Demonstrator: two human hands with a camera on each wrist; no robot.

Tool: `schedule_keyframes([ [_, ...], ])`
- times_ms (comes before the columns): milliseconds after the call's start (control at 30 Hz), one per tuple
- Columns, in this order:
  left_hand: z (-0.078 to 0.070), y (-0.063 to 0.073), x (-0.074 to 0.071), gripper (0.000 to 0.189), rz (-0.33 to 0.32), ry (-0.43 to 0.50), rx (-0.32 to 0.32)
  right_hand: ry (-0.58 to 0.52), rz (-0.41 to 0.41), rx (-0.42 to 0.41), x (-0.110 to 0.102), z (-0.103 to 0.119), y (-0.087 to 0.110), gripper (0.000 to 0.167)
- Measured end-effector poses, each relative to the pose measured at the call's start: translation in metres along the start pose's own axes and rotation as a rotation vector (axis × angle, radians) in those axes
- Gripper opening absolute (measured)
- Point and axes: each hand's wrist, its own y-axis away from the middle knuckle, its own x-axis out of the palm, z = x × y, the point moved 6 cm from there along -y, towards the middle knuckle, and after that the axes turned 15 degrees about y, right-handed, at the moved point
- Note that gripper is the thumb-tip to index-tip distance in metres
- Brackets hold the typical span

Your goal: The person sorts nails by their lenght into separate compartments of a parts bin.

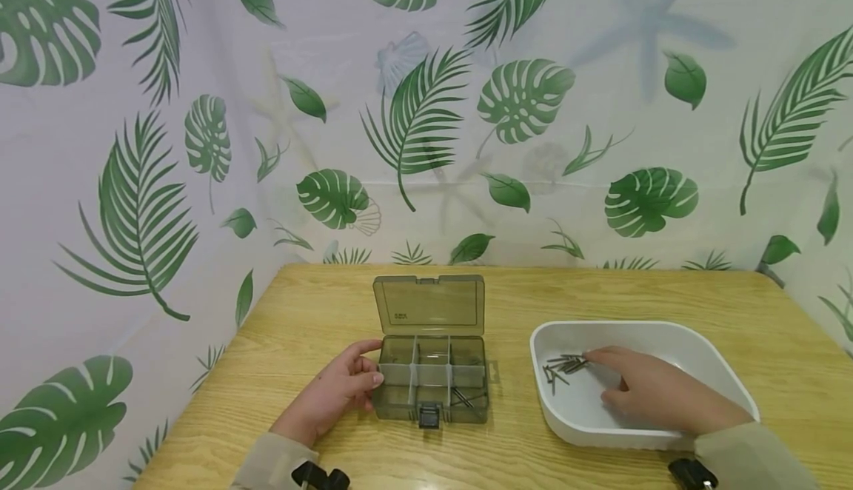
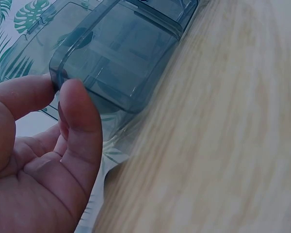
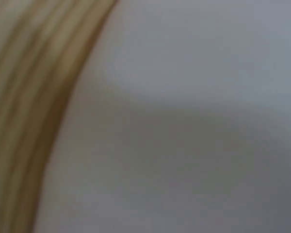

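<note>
In the head view, a smoky clear compartment box (image 1: pixel 432 375) stands on the table with its lid (image 1: pixel 429 306) raised at the back. My left hand (image 1: pixel 336 390) pinches its left side; thumb and index finger meet at a corner of the box (image 2: pixel 104 58) in the left wrist view. Slim dark metal pieces like screws (image 1: pixel 463 399) lie in the front right compartment. To the right, my right hand (image 1: pixel 649 390) reaches into a white tray (image 1: pixel 546 408), fingertips at a small pile of similar screws (image 1: pixel 565 366), thumb apart from the fingers. The right wrist view is blurred.
The wood-grain table (image 1: pixel 320 301) runs back to a white leaf-printed sheet (image 1: pixel 426 142), which also hangs along the left side. A strip of table separates the box from the tray. The tray's raised rim (image 3: pixel 72 111) surrounds the right hand's work area.
</note>
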Motion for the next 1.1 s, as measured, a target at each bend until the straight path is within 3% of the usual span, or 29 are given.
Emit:
schedule_keyframes([
  [567, 0.0, 0.001, 0.003, 0.065, 0.003, -0.004, 0.001, 0.111, -0.048, -0.099, 0.008, -0.003, -0.002, 0.044],
  [700, -0.001, 0.001, 0.005, 0.066, 0.005, -0.013, 0.0, 0.122, -0.055, -0.065, 0.007, -0.006, -0.004, 0.03],
  [867, -0.002, 0.002, 0.005, 0.065, 0.0, -0.018, -0.005, 0.091, 0.001, 0.021, 0.009, -0.009, -0.007, 0.012],
  [1100, -0.001, 0.002, 0.006, 0.065, -0.007, -0.017, -0.005, 0.069, 0.029, 0.017, 0.013, -0.01, -0.007, 0.015],
])
